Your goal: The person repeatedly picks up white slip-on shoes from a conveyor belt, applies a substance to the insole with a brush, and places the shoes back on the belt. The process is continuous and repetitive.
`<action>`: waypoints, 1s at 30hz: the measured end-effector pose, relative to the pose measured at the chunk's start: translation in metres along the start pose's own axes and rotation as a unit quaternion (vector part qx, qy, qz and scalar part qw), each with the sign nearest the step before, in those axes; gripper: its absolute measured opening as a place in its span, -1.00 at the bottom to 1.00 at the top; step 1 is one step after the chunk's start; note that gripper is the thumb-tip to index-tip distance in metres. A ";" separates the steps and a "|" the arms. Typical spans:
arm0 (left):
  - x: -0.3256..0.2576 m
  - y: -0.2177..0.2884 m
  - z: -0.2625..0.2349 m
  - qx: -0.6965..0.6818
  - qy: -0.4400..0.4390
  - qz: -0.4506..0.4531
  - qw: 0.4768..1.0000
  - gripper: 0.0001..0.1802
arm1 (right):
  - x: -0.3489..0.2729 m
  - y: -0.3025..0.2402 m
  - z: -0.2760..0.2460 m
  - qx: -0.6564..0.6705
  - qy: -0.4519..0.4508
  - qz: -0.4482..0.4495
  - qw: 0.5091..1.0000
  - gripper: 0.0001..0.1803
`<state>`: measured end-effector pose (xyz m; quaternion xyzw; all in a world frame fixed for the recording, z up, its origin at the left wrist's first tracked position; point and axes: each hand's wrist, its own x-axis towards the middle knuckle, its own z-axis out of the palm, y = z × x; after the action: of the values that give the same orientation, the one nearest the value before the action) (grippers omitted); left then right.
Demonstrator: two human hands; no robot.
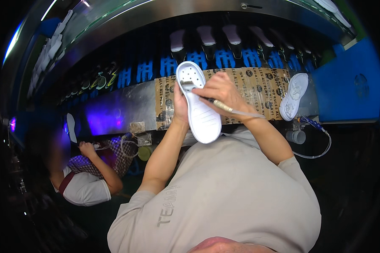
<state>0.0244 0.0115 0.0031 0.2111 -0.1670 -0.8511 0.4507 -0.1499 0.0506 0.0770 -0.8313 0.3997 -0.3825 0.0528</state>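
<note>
A white shoe sole (204,122) stands tilted up in front of my body, its inner face with several small holes toward me. My left hand (180,104) is closed on its left edge, with the fingers mostly hidden behind it. My right hand (223,90) grips a brush (219,104) with a light handle; a thin clear tube (249,114) trails from the handle's end toward my right forearm. The dark bristles touch or hover just over the sole's upper part; I cannot tell which. To the right lies another white sole (292,99), with whitish crumpled material on it.
Printed cardboard (257,90) covers the bench edge behind my hands. Beyond it runs a row of blue holders (224,59) and dark stands bearing pale shoe parts (207,36). A blue panel (346,88) stands right, near a cup (297,136) and hose. A co-worker (86,183) sits left.
</note>
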 end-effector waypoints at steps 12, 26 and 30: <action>0.013 0.025 0.038 -0.104 -0.057 0.021 0.993 -0.10 | 0.000 -0.026 -0.013 0.175 0.005 0.041 0.984 -0.66; 0.029 0.075 0.062 0.005 -0.136 0.063 0.989 -0.04 | -0.006 -0.031 -0.045 0.396 -0.120 0.028 0.910 -0.66; 0.038 0.092 0.084 0.134 -0.172 0.030 0.975 -0.02 | 0.001 -0.025 -0.050 0.208 -0.113 0.043 0.971 -0.68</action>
<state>0.0264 -0.0614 0.1109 0.1151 -0.3610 -0.8305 0.4082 -0.1675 0.0781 0.1224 -0.8220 0.3384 -0.3578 0.2860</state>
